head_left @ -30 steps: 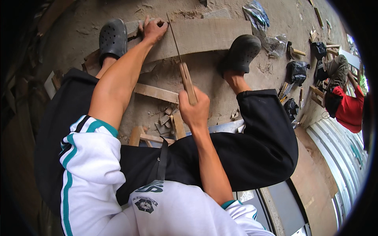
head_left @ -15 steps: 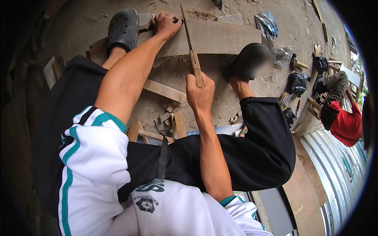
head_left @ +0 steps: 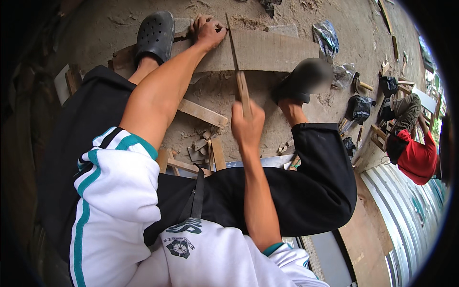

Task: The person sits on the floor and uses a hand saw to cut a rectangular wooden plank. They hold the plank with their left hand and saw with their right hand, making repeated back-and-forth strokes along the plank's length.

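Note:
In my right hand (head_left: 248, 125) is the wooden handle of a handsaw (head_left: 243, 93), fingers wrapped round it. The narrow saw blade points away from me and lies across a wide wooden board (head_left: 275, 51). My left hand (head_left: 210, 33) grips the board's far edge with curled fingers, just left of the blade tip; its fingertips are partly hidden. The board lies crosswise near the ground, its left part under my left dark clog (head_left: 155, 36). Close to its right end is my right clog (head_left: 299, 81).
Wood offcuts (head_left: 203, 112) and scraps lie between my legs. Plastic bags (head_left: 326, 38) and a hammer-like tool (head_left: 362, 83) are to the right. Farther right a person in a red top (head_left: 418, 160) sits bent over, near corrugated metal sheeting (head_left: 401, 205).
My right hand and the saw have drawn slightly back toward me, the blade sliding along the board. My left hand keeps its hold on the board's edge.

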The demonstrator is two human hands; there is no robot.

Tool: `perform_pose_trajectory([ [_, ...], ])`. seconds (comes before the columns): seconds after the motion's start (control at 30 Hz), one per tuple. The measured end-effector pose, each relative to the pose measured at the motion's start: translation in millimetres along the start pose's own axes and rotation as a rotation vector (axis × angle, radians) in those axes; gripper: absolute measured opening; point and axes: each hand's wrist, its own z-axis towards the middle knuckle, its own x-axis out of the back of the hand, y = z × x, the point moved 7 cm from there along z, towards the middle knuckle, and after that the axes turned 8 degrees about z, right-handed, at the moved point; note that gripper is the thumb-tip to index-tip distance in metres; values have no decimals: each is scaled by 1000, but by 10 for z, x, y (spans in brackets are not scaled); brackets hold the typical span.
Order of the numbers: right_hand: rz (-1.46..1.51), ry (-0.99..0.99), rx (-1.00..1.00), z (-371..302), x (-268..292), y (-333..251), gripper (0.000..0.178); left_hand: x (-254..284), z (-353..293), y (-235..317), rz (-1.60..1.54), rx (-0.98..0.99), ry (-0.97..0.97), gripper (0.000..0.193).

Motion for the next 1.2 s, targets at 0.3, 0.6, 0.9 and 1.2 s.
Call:
perform_pose_trajectory([
  [0.3,-47,25,17,-148,26,-7,21,-66,-13,-72,-3,-56,-147,29],
  [0.6,9,35,-38,-158,78,50,26,325,-507,98,188,143,-365,79],
  [0.9,15,-2,9,-171,69,-28,26,254,-698,-55,275,126,-624,87],
  [1.2,-41,0,-24,-373,80,-13,27,227,-695,-66,500,-13,-800,109],
])
